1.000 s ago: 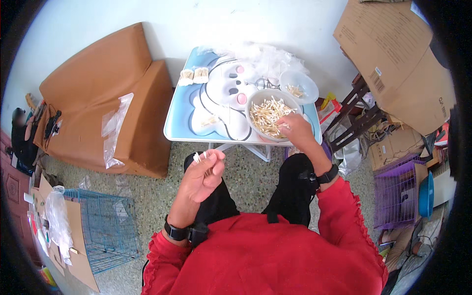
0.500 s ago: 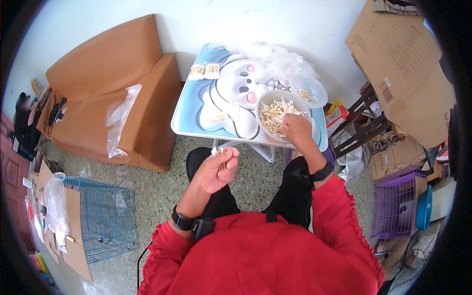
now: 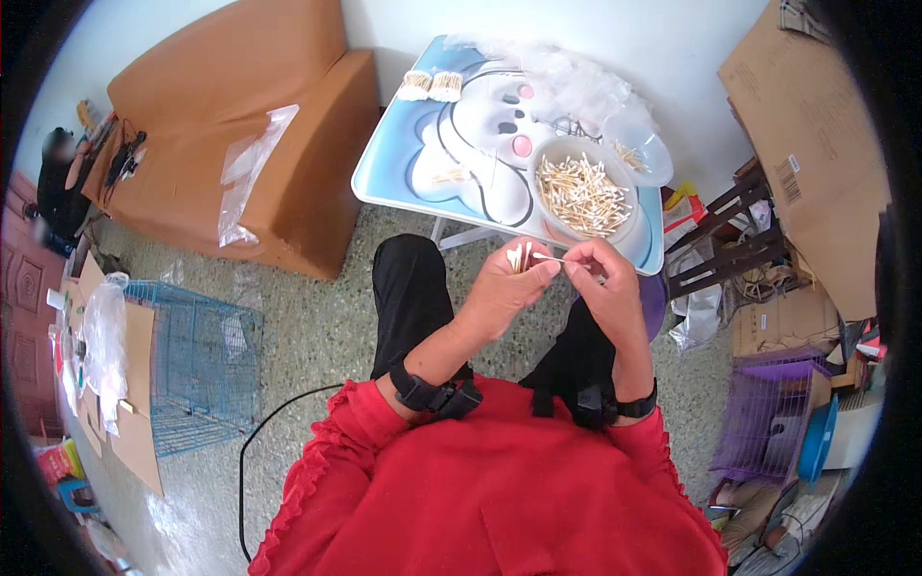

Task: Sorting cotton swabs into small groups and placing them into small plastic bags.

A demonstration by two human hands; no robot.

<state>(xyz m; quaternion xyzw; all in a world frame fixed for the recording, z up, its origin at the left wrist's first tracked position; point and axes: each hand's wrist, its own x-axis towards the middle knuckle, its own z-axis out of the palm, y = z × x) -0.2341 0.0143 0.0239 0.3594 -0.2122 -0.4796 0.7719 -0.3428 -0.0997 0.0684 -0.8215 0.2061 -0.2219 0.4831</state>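
A small bunch of cotton swabs (image 3: 519, 257) stands upright in my left hand (image 3: 506, 288), its fingers closed round the sticks. Close beside it, my right hand (image 3: 605, 278) pinches a single cotton swab (image 3: 547, 257) with its white tip pointing at the bunch. Both hands are just off the table's near edge. Beyond them a white bowl (image 3: 540, 202) holds a heap of loose cotton swabs (image 3: 583, 192). Behind it a clear lidded or shallow container (image 3: 656, 158) has a few swabs. Two packed bundles of swabs (image 3: 430, 86) lie at the table's far left.
The cartoon-print folding table (image 3: 394, 163) also bears a few loose swabs (image 3: 448, 176) and a pile of clear plastic bags (image 3: 567, 72). A brown sofa (image 3: 230, 125) stands left, a blue wire cage (image 3: 206, 365) lower left. Cardboard (image 3: 807, 125) and a purple crate (image 3: 764, 422) are at right.
My right hand has come out of the bowl with a cotton swab, back to my left hand. The left hand has moved up and right with its bunch. The view has shifted.
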